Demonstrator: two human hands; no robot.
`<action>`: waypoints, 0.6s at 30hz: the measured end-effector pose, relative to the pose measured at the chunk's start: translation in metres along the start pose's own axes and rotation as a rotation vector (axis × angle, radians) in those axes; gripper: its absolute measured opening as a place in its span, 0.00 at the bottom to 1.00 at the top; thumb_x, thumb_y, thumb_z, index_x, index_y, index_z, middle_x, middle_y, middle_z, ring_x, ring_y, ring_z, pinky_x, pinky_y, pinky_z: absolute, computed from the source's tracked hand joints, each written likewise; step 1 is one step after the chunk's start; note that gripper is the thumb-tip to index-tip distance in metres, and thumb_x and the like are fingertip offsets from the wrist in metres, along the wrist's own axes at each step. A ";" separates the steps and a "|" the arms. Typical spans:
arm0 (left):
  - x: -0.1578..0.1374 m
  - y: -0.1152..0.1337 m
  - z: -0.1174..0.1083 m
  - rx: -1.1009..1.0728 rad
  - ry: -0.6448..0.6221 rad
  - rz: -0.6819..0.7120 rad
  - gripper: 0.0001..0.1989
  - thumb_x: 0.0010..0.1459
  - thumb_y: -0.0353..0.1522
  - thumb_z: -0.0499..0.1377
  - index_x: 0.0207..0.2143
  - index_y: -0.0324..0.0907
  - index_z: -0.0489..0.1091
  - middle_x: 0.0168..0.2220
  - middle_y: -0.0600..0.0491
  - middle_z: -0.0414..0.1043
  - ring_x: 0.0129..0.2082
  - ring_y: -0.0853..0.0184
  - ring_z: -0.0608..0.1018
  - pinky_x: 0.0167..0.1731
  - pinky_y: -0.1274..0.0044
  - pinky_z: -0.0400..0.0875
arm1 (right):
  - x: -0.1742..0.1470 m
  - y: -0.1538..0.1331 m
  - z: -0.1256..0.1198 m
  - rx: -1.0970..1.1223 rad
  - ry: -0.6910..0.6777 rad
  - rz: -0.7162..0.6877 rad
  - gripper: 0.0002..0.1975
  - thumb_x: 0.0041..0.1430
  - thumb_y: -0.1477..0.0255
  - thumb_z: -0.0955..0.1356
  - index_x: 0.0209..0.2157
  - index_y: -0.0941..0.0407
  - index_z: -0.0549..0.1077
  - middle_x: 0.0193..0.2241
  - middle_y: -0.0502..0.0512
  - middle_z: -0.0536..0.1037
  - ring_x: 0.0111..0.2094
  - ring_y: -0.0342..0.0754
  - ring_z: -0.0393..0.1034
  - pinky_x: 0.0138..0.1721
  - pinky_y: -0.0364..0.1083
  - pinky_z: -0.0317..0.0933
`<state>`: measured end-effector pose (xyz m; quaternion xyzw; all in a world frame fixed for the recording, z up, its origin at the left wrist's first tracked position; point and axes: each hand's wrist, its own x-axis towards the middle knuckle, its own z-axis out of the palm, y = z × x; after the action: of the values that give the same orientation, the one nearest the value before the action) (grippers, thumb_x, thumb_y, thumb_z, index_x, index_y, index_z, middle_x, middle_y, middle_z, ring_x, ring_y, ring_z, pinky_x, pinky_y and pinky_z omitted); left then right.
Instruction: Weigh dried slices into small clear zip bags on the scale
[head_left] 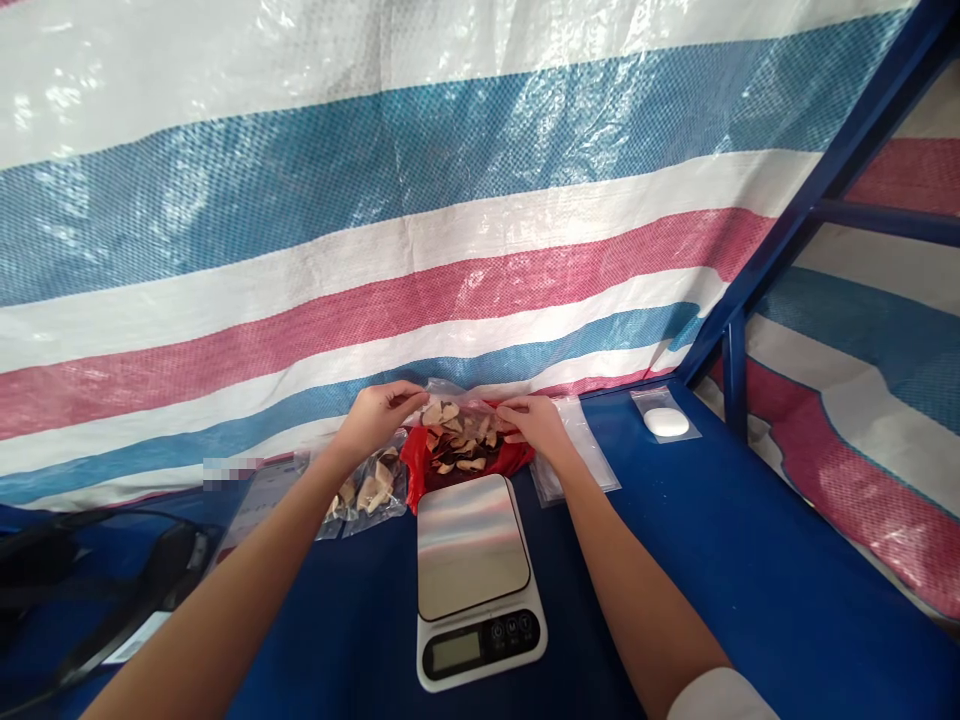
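A clear plastic bag (450,392) with dried slices in it is stretched between my two hands. My left hand (386,412) pinches its left edge, and my right hand (534,420) grips the right edge. Just below lies an open red bag (416,465) filled with brownish dried slices (461,455). Closer to me stands a white kitchen scale (480,580) with a bare metal plate and a blank-looking display. Filled clear bags of pale dried pieces (375,488) rest left of the red bag, partly behind my left forearm.
Flat clear zip bags (585,455) lie beyond my right wrist. A white oval object (666,422) sits on a small clear bag at the right. Black straps (150,570) blur at the left. Striped tarpaulin (450,240) walls the blue table's (675,560) far side, with a blue metal frame (780,260).
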<state>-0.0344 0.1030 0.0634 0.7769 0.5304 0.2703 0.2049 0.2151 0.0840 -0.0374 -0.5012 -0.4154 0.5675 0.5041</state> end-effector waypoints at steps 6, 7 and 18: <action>0.004 0.022 0.001 0.013 0.024 0.071 0.21 0.61 0.50 0.57 0.34 0.44 0.79 0.33 0.50 0.81 0.31 0.61 0.78 0.35 0.73 0.72 | -0.004 -0.008 0.001 0.049 -0.048 0.044 0.07 0.56 0.69 0.73 0.36 0.54 0.83 0.32 0.56 0.85 0.36 0.53 0.82 0.32 0.45 0.77; 0.005 0.027 0.000 0.016 0.020 0.087 0.21 0.62 0.50 0.57 0.34 0.44 0.79 0.33 0.50 0.81 0.32 0.61 0.78 0.36 0.73 0.72 | -0.005 -0.010 0.001 0.068 -0.055 0.055 0.07 0.56 0.69 0.73 0.37 0.55 0.83 0.32 0.56 0.85 0.36 0.53 0.82 0.32 0.44 0.77; 0.015 0.047 -0.003 -0.061 0.055 0.178 0.20 0.58 0.50 0.63 0.33 0.42 0.79 0.37 0.47 0.83 0.35 0.60 0.81 0.40 0.71 0.76 | -0.008 -0.019 0.001 0.096 -0.039 0.130 0.07 0.58 0.75 0.73 0.38 0.60 0.83 0.32 0.57 0.85 0.34 0.48 0.81 0.32 0.41 0.75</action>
<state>0.0019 0.1005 0.0973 0.8065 0.4564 0.3247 0.1894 0.2171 0.0790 -0.0172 -0.4913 -0.3639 0.6278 0.4817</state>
